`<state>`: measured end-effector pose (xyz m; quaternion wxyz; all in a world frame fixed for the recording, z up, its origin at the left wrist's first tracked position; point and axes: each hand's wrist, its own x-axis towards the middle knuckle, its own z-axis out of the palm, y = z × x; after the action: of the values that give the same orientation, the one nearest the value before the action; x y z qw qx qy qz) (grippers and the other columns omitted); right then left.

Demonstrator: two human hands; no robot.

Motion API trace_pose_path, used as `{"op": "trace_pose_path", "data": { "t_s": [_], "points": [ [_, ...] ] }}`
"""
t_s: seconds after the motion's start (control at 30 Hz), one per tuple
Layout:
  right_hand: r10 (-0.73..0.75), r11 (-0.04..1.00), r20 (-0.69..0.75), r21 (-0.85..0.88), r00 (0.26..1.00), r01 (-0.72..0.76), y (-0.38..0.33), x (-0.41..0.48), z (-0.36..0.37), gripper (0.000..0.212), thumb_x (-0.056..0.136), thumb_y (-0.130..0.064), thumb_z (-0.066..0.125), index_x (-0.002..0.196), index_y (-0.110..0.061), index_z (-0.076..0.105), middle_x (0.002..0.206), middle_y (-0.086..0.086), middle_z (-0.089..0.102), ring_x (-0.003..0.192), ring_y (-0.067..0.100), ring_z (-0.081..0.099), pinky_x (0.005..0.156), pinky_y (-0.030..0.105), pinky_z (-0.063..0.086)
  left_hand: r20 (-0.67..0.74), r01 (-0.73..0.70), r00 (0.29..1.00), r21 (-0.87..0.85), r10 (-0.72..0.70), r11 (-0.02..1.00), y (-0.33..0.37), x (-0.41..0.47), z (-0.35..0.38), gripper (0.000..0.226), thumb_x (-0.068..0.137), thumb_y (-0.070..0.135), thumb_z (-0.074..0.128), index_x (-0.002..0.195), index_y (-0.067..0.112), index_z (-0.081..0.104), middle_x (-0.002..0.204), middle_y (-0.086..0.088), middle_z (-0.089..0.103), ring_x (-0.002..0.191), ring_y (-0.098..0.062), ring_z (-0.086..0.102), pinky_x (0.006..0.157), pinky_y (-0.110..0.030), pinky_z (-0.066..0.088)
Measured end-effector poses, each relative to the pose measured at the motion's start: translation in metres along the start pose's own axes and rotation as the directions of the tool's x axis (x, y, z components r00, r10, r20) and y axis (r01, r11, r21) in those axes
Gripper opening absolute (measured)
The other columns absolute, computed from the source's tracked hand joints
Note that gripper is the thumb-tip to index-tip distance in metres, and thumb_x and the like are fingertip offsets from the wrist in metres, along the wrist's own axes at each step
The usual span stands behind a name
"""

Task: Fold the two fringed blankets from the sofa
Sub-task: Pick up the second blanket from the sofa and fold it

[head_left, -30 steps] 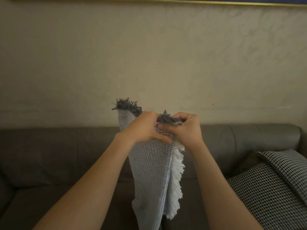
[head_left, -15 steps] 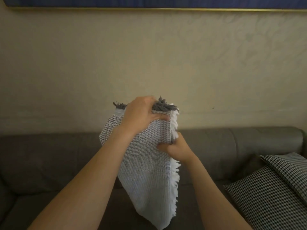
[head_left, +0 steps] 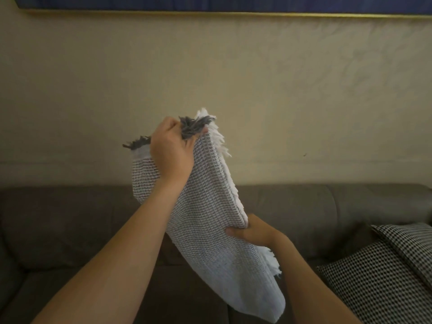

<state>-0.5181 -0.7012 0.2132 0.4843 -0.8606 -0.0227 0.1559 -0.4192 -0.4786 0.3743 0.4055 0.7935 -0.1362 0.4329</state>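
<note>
The fringed blanket (head_left: 210,220), already folded into a narrow strip, is held up in the air in front of the sofa (head_left: 70,220). Its top edge, with the grey fringe (head_left: 194,126), is gripped by the left hand (head_left: 171,152), whose fingers (head_left: 167,127) are curled tight over the bunched tassels. A second ago both hands were clamped together on that top edge. Since then the right hand (head_left: 253,232) has been slid down the white-fringed side (head_left: 219,139), and it is now pinched on the cloth about halfway down, below and to the right of the left fingers. The strip has been tilted by this, and its lower end hangs beneath the right fingers. The midpoint seems to have been found, so the next halving fold is judged ready to be made by bringing the lower half up to the top edge. A checked cushion (head_left: 385,277) lies to the right of the right fingers. The second blanket is not seen.
</note>
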Motion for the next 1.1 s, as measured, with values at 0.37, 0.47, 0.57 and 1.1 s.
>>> {"op": "trace_pose_path", "data": {
  "t_s": [0.37, 0.47, 0.57, 1.1],
  "points": [
    [0.019, 0.926, -0.080, 0.378, 0.997, 0.012, -0.024, -0.016, -0.021, 0.035, 0.093, -0.038, 0.077, 0.119, -0.014, 0.077, 0.115, 0.006, 0.079, 0.107, 0.025, 0.076, 0.101, 0.050, 0.058, 0.021, 0.419, 0.893, 0.330, -0.450, 0.846, -0.027, 0.001, 0.027, 0.058, 0.100, 0.065, 0.053, 0.103, 0.010, 0.073, 0.129, -0.013, 0.058, 0.128, -0.039, 0.042, 0.109, -0.052, 0.031],
    [0.032, 0.815, -0.093, 0.579, 0.995, 0.028, -0.038, -0.022, -0.033, 0.037, 0.092, -0.036, 0.075, 0.124, -0.017, 0.075, 0.122, 0.011, 0.077, 0.115, 0.032, 0.073, 0.107, 0.055, 0.054, 0.073, 0.500, 0.808, 0.440, -0.585, 0.746, -0.038, -0.002, 0.032, 0.061, 0.103, 0.063, 0.050, 0.118, 0.008, 0.069, 0.142, -0.018, 0.046, 0.131, -0.043, 0.042, 0.108, -0.054, 0.037],
    [0.055, 0.706, -0.121, 0.707, 0.991, 0.047, -0.052, -0.024, -0.040, 0.046, 0.094, -0.040, 0.072, 0.133, -0.018, 0.068, 0.128, 0.009, 0.075, 0.119, 0.030, 0.072, 0.108, 0.050, 0.052, 0.143, 0.607, 0.723, 0.336, -0.676, 0.721, -0.055, -0.013, 0.041, 0.061, 0.107, 0.058, 0.049, 0.133, 0.006, 0.065, 0.141, -0.020, 0.050, 0.118, -0.044, 0.062, 0.100, -0.051, 0.051],
    [0.236, 0.653, -0.285, 0.754, 0.929, 0.065, -0.075, -0.007, -0.037, 0.043, 0.103, -0.046, 0.063, 0.122, -0.009, 0.073, 0.110, 0.011, 0.080, 0.102, 0.030, 0.078, 0.097, 0.050, 0.060, 0.755, 0.836, -0.405, 0.534, -0.515, 0.126, -0.109, -0.172, 0.024, 0.088, 0.077, 0.091, 0.062, 0.128, 0.021, 0.077, 0.124, -0.007, 0.078, 0.121, -0.031, 0.071, 0.107, -0.044, 0.051]
  ]
}}
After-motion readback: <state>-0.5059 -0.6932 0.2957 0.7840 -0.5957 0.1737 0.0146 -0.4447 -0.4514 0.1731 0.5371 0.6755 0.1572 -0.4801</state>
